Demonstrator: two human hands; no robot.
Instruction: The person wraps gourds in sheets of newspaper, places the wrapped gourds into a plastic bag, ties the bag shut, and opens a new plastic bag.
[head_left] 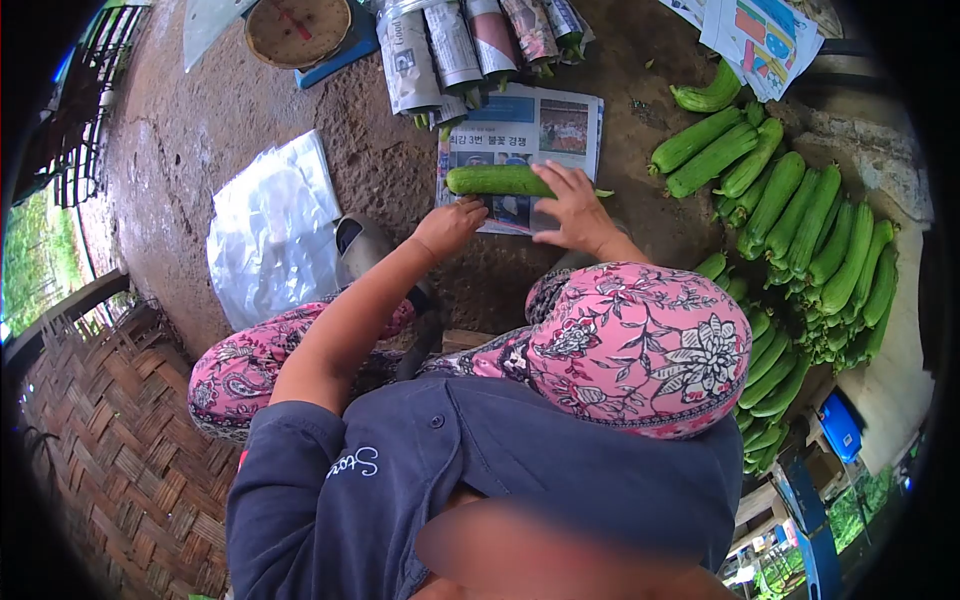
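A green luffa gourd (497, 181) lies across a sheet of printed newspaper (570, 130) on the ground in front of me. My left hand (452, 229) is closed at the paper's lower left edge, just below the gourd's rounded end, its curled fingers pinching the sheet. Over the gourd's stem end, my right hand (578, 212) has its fingers spread, touching the gourd with the thumb apart below it. The stem tip shows past that hand.
Newspaper-wrapped gourds (455, 48) lie beyond the sheet, beside a round-topped scale (298, 30). Clear plastic bags (275, 230) lie left. Many loose gourds (790, 215) are heaped right, below more newspaper (765, 45). A woven bamboo panel (120, 450) stands lower left.
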